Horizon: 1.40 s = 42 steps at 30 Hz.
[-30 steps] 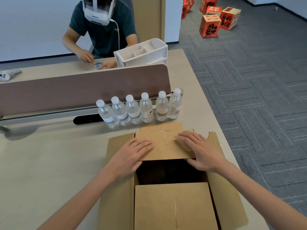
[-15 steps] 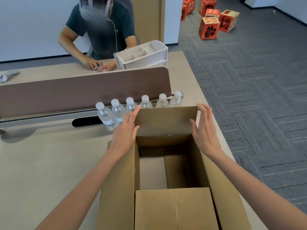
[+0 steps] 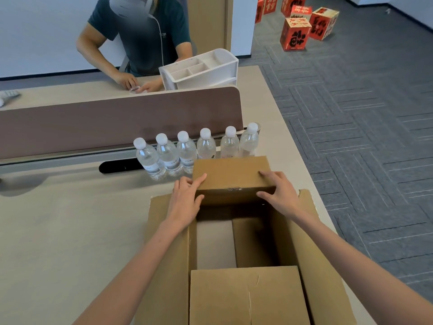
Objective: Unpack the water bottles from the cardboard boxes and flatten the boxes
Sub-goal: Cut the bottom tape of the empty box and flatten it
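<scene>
An open brown cardboard box (image 3: 171, 266) stands on the desk in front of me, with no bottles inside. Its far flap (image 3: 232, 172) is folded outward, away from me. My left hand (image 3: 187, 198) grips that flap's left edge. My right hand (image 3: 278, 191) grips its right edge, fingers on top. The near flap (image 3: 246, 296) lies flat over the box's front. Several clear water bottles (image 3: 185, 151) with white caps stand in a row just beyond the box, against the brown divider.
A brown divider panel (image 3: 117, 120) crosses the desk behind the bottles. Beyond it sits another person (image 3: 140, 36) beside a white desk organiser (image 3: 201, 69). Red printed boxes (image 3: 295, 34) stand on the grey carpet at the far right. The desk's right edge runs close to the box.
The far flap, pressed down over the opening a second ago, was lifted upright and is now pushed outward; both hands went with it from its top to its side edges.
</scene>
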Each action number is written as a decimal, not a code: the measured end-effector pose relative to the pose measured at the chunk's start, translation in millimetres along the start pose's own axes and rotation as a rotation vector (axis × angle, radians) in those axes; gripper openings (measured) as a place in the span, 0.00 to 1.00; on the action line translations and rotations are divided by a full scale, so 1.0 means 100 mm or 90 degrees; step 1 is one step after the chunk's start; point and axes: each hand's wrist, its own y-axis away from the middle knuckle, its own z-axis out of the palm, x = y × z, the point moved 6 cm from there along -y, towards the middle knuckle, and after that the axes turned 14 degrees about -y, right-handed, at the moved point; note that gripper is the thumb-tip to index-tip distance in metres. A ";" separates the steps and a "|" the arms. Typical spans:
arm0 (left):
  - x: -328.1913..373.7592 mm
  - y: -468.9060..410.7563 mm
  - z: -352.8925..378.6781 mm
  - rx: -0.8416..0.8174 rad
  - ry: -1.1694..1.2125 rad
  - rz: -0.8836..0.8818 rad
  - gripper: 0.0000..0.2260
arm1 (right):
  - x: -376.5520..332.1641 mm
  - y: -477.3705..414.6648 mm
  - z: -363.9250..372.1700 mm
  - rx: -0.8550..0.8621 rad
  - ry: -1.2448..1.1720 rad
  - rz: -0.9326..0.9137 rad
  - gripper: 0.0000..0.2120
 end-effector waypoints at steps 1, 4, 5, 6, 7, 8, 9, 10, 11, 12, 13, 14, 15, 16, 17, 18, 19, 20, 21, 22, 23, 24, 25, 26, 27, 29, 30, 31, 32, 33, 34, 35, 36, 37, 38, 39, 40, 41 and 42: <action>-0.01 0.01 0.01 0.015 -0.003 -0.006 0.24 | 0.04 0.01 0.02 -0.009 0.014 0.015 0.26; 0.01 0.03 0.05 0.044 -0.018 -0.001 0.17 | 0.09 0.02 0.04 0.004 0.033 0.027 0.19; 0.02 0.02 0.06 0.048 -0.019 0.006 0.16 | 0.08 0.02 0.04 0.010 0.034 0.018 0.16; 0.03 0.02 0.07 0.048 -0.018 0.012 0.14 | 0.07 0.03 0.04 0.011 0.034 0.007 0.15; 0.04 0.02 0.07 0.046 -0.017 0.014 0.12 | 0.07 0.04 0.05 0.008 0.035 -0.003 0.13; 0.04 0.01 0.07 0.046 -0.017 0.013 0.11 | 0.08 0.04 0.06 0.001 0.036 -0.009 0.12; 0.04 0.01 0.07 0.046 -0.017 0.009 0.09 | 0.10 0.05 0.07 -0.006 0.035 -0.009 0.10; 0.05 0.00 0.07 0.046 -0.021 0.003 0.08 | 0.11 0.06 0.07 -0.015 0.038 -0.006 0.07; 0.04 0.00 0.07 0.046 -0.026 -0.004 0.06 | 0.10 0.06 0.07 -0.024 0.044 -0.005 0.05; 0.03 0.00 0.07 0.043 -0.031 -0.010 0.05 | 0.09 0.06 0.08 -0.029 0.052 -0.007 0.05; 0.04 0.00 0.07 0.043 -0.034 -0.015 0.04 | 0.07 0.07 0.07 -0.026 0.066 -0.012 0.06; 0.04 -0.01 0.06 0.044 -0.035 -0.017 0.03 | 0.04 0.09 0.06 -0.019 0.086 -0.017 0.07; 0.05 -0.01 0.06 0.045 -0.036 -0.018 0.03 | 0.01 0.10 0.04 -0.009 0.113 -0.019 0.07; 0.06 -0.01 0.06 0.045 -0.039 -0.019 0.03 | -0.02 0.11 0.03 0.002 0.141 -0.021 0.08; 0.07 -0.02 0.06 0.046 -0.041 -0.019 0.04 | -0.04 0.11 0.03 0.010 0.160 -0.022 0.08; 0.07 -0.02 0.05 0.048 -0.042 -0.020 0.05 | -0.05 0.11 0.02 0.014 0.168 -0.023 0.09; 0.07 -0.02 0.06 0.049 -0.041 -0.022 0.06 | -0.05 0.12 0.03 0.015 0.169 -0.024 0.09; 0.07 -0.01 0.06 0.052 -0.038 -0.024 0.06 | -0.04 0.12 0.03 0.014 0.168 -0.023 0.09; 0.06 -0.01 0.07 0.056 -0.035 -0.023 0.06 | -0.03 0.12 0.04 0.012 0.171 -0.020 0.09; 0.06 0.00 0.07 0.059 -0.032 -0.022 0.04 | -0.01 0.12 0.04 0.009 0.176 -0.016 0.08; 0.06 0.00 0.08 0.062 -0.028 -0.019 0.02 | 0.01 0.12 0.05 0.000 0.175 -0.012 0.09; 0.05 0.01 0.09 0.065 -0.022 -0.018 0.03 | 0.03 0.12 0.06 -0.011 0.164 -0.008 0.10; 0.05 0.01 0.09 0.066 -0.017 -0.015 0.05 | 0.04 0.11 0.07 -0.025 0.147 -0.005 0.12; 0.04 0.00 0.08 0.062 -0.018 -0.010 0.08 | 0.04 0.11 0.06 -0.033 0.130 -0.004 0.13; 0.03 -0.02 0.08 0.056 -0.027 0.001 0.10 | 0.03 0.10 0.05 -0.035 0.115 -0.006 0.15; 0.03 -0.06 0.06 0.046 -0.047 0.025 0.12 | -0.03 0.10 0.00 -0.020 0.095 -0.016 0.16; 0.04 -0.07 0.03 0.043 -0.050 0.035 0.13 | -0.07 0.11 -0.02 -0.007 0.086 -0.026 0.16; 0.04 -0.09 0.01 0.041 -0.046 0.041 0.14 | -0.12 0.12 -0.04 0.005 0.077 -0.041 0.16; 0.06 -0.08 -0.03 0.043 -0.038 0.045 0.15 | -0.17 0.15 -0.06 0.015 0.068 -0.058 0.16; 0.07 -0.07 -0.07 0.051 -0.032 0.051 0.16 | -0.22 0.18 -0.08 0.023 0.058 -0.075 0.16; 0.09 -0.05 -0.11 0.061 -0.028 0.059 0.16 | -0.26 0.21 -0.09 0.027 0.047 -0.090 0.14; 0.11 -0.02 -0.15 0.076 -0.023 0.069 0.16 | -0.29 0.25 -0.11 0.030 0.040 -0.106 0.13; 0.14 0.02 -0.19 0.091 -0.018 0.079 0.15 | -0.32 0.29 -0.13 0.031 0.034 -0.121 0.11; 0.16 0.06 -0.23 0.103 -0.014 0.090 0.15 | -0.35 0.34 -0.14 0.030 0.034 -0.138 0.10; 0.18 0.12 -0.26 0.111 -0.011 0.103 0.15 | -0.37 0.39 -0.16 0.032 0.043 -0.159 0.08; 0.20 0.17 -0.29 0.117 -0.009 0.118 0.14 | -0.39 0.45 -0.17 0.033 0.053 -0.178 0.07; 0.23 0.24 -0.31 0.120 -0.009 0.134 0.13 | -0.41 0.51 -0.18 0.031 0.050 -0.186 0.06; 0.26 0.30 -0.32 0.116 -0.007 0.150 0.12 | -0.41 0.58 -0.19 0.018 0.031 -0.178 0.05; 0.28 0.37 -0.33 0.104 0.002 0.164 0.11 | -0.40 0.64 -0.18 -0.011 0.004 -0.157 0.05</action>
